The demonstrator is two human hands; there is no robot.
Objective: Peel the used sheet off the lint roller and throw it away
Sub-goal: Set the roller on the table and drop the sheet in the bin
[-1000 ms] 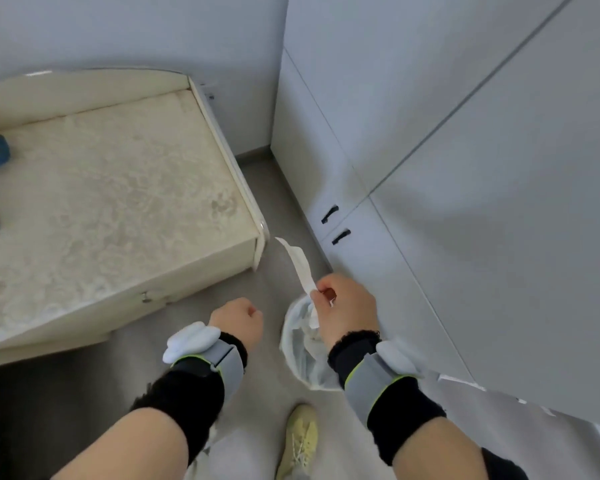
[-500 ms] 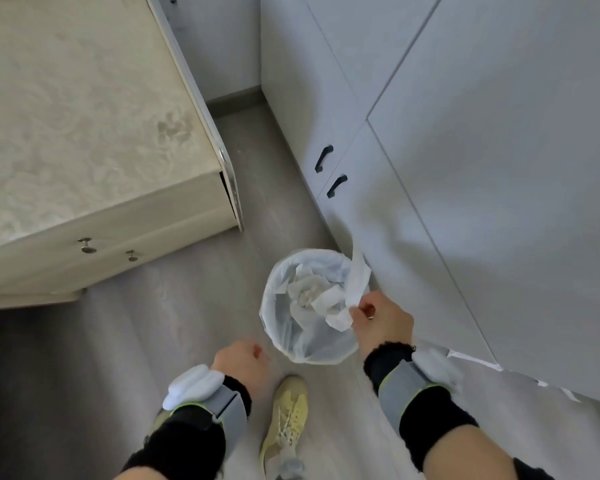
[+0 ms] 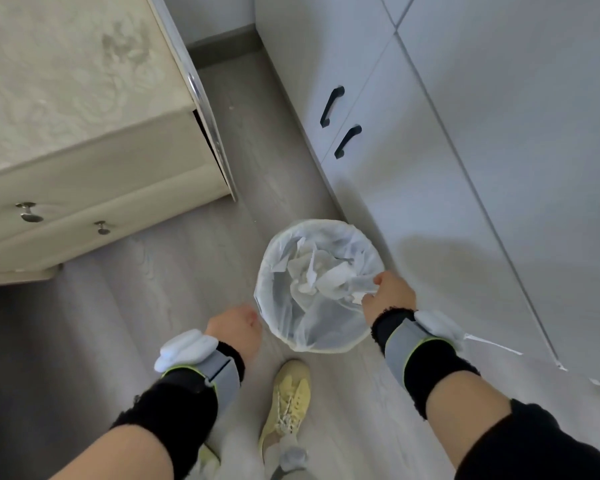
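Observation:
A round waste bin (image 3: 293, 336) lined with a clear plastic bag stands on the floor beside the cabinet. Crumpled white paper fills its middle. My right hand (image 3: 390, 296) is at the bin's right rim, fingers pinched on the white used sheet (image 3: 359, 292), which hangs down into the bin. My left hand (image 3: 238, 329) is a loose fist just left of the bin and holds nothing. The lint roller is not in view.
A cream bed base (image 3: 84, 109) with drawer knobs fills the upper left. White cabinet doors (image 3: 465, 150) with black handles (image 3: 331, 105) run along the right. My yellow shoe (image 3: 290, 400) is on the grey floor just below the bin.
The view tilted down onto the bin. My right hand lowered the sheet from above the bin to its right rim. The left hand stayed beside the bin.

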